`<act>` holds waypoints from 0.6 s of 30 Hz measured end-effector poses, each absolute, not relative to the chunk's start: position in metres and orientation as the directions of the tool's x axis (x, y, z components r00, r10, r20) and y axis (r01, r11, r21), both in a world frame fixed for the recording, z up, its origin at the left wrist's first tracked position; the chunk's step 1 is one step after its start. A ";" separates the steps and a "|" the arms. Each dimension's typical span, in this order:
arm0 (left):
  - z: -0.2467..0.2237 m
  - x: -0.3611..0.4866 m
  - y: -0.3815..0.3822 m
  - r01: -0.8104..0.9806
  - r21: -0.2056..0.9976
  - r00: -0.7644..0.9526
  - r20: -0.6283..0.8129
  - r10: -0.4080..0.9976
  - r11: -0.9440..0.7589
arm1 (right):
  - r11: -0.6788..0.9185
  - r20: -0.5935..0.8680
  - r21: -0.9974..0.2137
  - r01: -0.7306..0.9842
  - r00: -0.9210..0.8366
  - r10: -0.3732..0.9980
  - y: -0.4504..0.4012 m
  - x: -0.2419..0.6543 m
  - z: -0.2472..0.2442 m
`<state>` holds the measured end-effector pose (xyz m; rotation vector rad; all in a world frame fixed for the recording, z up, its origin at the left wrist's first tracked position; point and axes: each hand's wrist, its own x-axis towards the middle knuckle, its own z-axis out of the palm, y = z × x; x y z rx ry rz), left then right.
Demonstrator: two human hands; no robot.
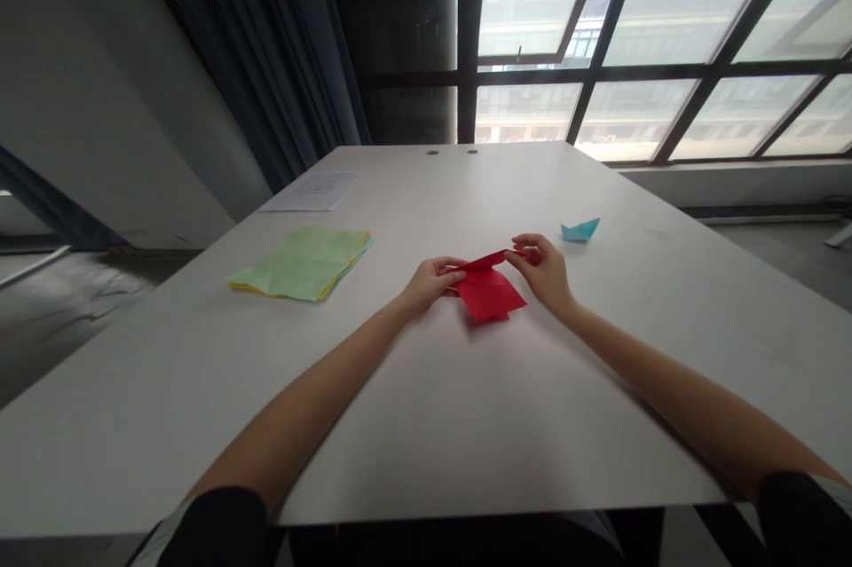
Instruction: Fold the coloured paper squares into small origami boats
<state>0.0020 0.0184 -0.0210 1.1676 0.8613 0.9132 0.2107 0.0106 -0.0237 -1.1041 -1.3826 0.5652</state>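
The red origami paper (491, 294) is pinched along its upper edge by the left hand (427, 287) and right hand (544, 271), apparently mid-fold, and careful alignment seems required next.

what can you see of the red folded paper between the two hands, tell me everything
The red folded paper looks thin, matte and plain. A narrow folded strip runs along its top, slanting up toward the right; below hangs a wider, angular part ending in pointed corners. The left hand grips its left end and the right hand holds the strip's right end. It is tilted over the white table, casting a soft shadow; whether its lower edge touches is unclear.
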 end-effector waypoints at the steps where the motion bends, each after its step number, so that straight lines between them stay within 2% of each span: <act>1: -0.021 0.003 0.018 -0.138 0.978 0.386 -0.092 0.918 0.157 | 0.423 0.472 -0.870 0.253 0.181 0.863 0.012 0.211 -0.025; 6: -0.023 0.004 0.017 -0.162 0.960 0.461 -0.131 0.878 0.228 | 0.360 0.393 -0.914 0.185 0.199 0.898 0.018 0.215 -0.030; 11: -0.028 0.005 0.018 -0.185 0.952 0.483 -0.127 0.866 0.243 | 0.337 0.368 -0.911 0.237 0.100 0.924 0.015 0.213 -0.029; 18: -0.032 0.005 0.021 -0.173 0.959 0.485 -0.115 0.867 0.225 | 0.332 0.385 -0.878 0.345 0.097 0.918 0.012 0.213 -0.029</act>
